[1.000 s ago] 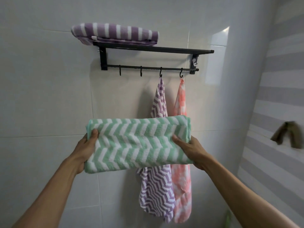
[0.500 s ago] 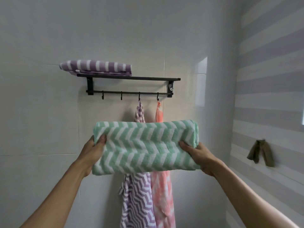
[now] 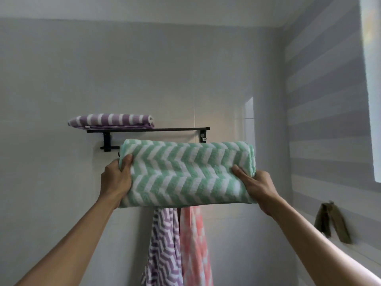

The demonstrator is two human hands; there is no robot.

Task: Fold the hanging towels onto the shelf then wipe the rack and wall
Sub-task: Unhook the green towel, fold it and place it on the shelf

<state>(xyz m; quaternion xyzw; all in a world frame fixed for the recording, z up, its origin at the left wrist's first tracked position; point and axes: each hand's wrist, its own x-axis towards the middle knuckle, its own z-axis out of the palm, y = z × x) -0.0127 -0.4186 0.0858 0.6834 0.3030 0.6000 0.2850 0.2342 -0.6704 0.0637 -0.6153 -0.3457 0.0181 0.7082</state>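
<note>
I hold a folded green and white zigzag towel (image 3: 186, 174) flat in front of me, just below the black wall shelf (image 3: 175, 129). My left hand (image 3: 115, 178) grips its left end, thumb on top. My right hand (image 3: 254, 183) grips its right end the same way. A folded purple striped towel (image 3: 111, 120) lies on the shelf's left part. Below the green towel hang a purple zigzag towel (image 3: 164, 248) and a pink towel (image 3: 194, 244). The towel I hold hides the hook bar and the hanging towels' tops.
The shelf is fixed to a pale tiled wall (image 3: 61, 193). A striped side wall (image 3: 321, 120) stands on the right, with an olive cloth (image 3: 332, 222) draped on its ledge. A bright window edge (image 3: 374, 89) is at the far right.
Both hands have lifted the folded green towel upward toward the shelf. My view has tilted up, so the shelf sits lower in the frame and the towel covers the hook bar.
</note>
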